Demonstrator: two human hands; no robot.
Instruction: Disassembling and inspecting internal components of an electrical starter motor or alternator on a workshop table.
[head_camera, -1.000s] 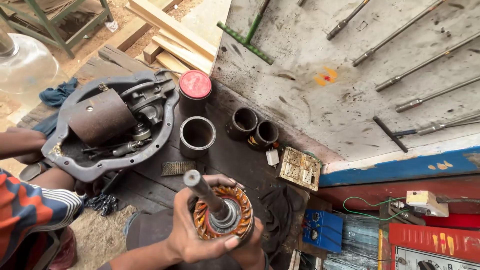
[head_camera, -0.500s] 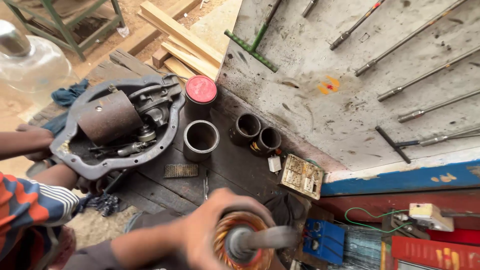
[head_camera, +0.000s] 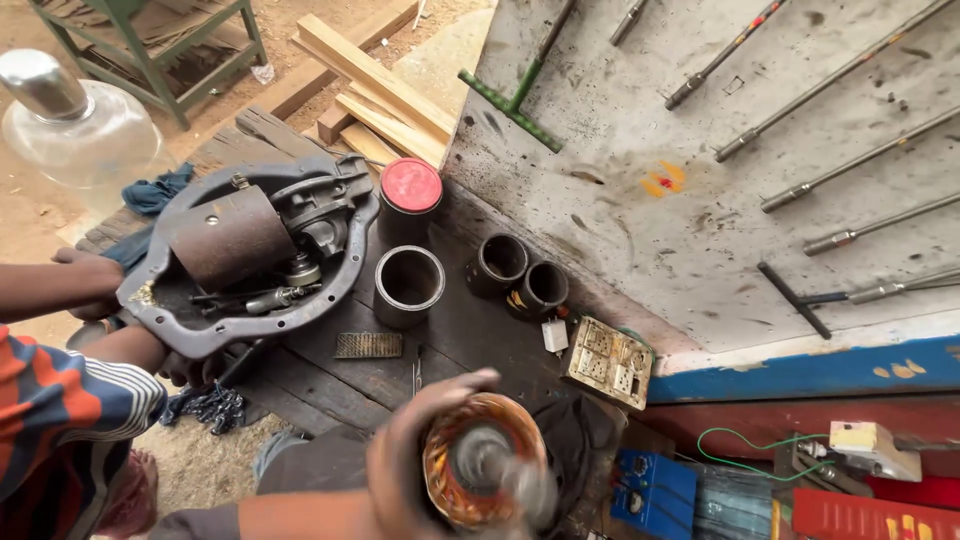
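Grimy wooden counter (head_camera: 330, 370), bottom center: left hand (head_camera: 420, 460) clenched round copper-wound rotor (head_camera: 480, 470), shaft pointing up at camera for a look. Right grip hidden, can't tell. Co-worker's hands (head_camera: 95, 285) steadying grey housing (head_camera: 250, 255), mid left.

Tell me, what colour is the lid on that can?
Red: the can's lid, seen from the head view.

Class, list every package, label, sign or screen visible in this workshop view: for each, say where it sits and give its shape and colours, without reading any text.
Red-lidded tin: on the bench behind the open grey cylinder, round, dark body.
Blue box: bottom right, rectangular, dark knobs on its face.
Red panel: bottom right corner, flat, red with pale marks.
Switchboard: at the bench edge, square, cream, dirty.
No screens or signs show.
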